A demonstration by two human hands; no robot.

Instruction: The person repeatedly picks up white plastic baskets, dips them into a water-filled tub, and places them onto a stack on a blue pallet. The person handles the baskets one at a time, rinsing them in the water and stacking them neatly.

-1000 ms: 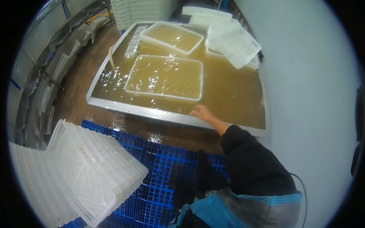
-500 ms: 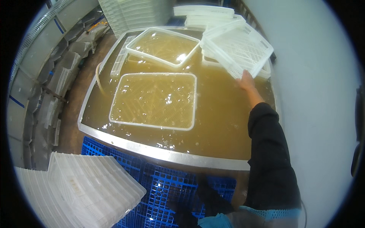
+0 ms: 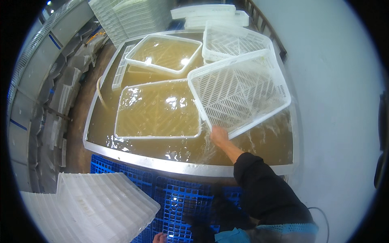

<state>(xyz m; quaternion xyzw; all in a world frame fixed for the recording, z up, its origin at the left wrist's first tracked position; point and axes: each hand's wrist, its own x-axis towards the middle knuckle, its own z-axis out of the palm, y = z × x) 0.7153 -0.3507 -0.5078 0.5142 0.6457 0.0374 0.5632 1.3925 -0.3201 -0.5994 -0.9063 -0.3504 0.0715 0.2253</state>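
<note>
My right hand [image 3: 220, 137] is closed on the near corner of a white slotted plastic tray [image 3: 239, 91]. The tray is tilted over the right side of a wide metal-rimmed tank [image 3: 162, 163] of murky brown water, and water splashes around its lower edge. Left of it, another white tray [image 3: 158, 137] lies in the water with its rim at the surface. A third tray [image 3: 133, 61] floats behind that one, slightly tilted. At the bottom edge only a few fingers of my left hand [image 3: 159, 238] show, beside the blue pallet; whether they hold anything is hidden.
Stacked white trays [image 3: 231, 38] stand at the tank's far right, with more nested trays [image 3: 142, 18] behind. A leaning stack of trays [image 3: 97, 206] is at lower left on blue plastic pallets [image 3: 174, 210]. A pale hose [image 3: 99, 91] hangs over the left rim. A wall [image 3: 336, 101] bounds the right.
My right hand has brought the slotted tray off the stack, toward me and left, down to the water, which now splashes. My left fingers have come into view at the bottom.
</note>
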